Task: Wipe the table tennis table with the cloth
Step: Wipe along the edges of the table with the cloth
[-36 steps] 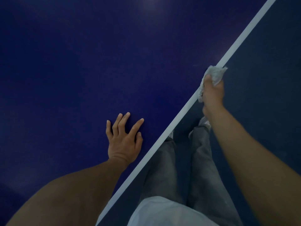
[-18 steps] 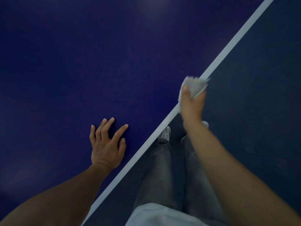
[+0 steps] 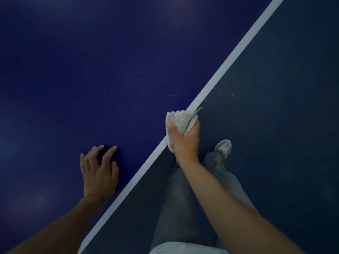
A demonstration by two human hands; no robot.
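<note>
- Blue and smooth, the table tennis table filled the left and upper part of the head view, and its white edge line ran slantwise from the lower left to the upper right.
- Pale grey and fluffy, the cloth sat bunched up right on that edge line, about halfway along the stretch in view.
- The right hand gripped the cloth from above, with the thumb laid on the side toward the table top and the fingers curled round the side toward the floor.
- Part of the cloth stuck out ahead of the knuckles, and another part showed under the heel of the hand, against the white line.
- The left hand rested on the blue surface well apart from the cloth, near the edge line, with its fingers spread and slightly bent, fingertips touching the top and nothing held.
- Both forearms were bare.
- Beyond the edge lay a dark blue-grey floor with a few pale specks.
- Grey trousers and one grey shoe showed below the right arm, with a strip of pale shirt at the bottom of the view.
</note>
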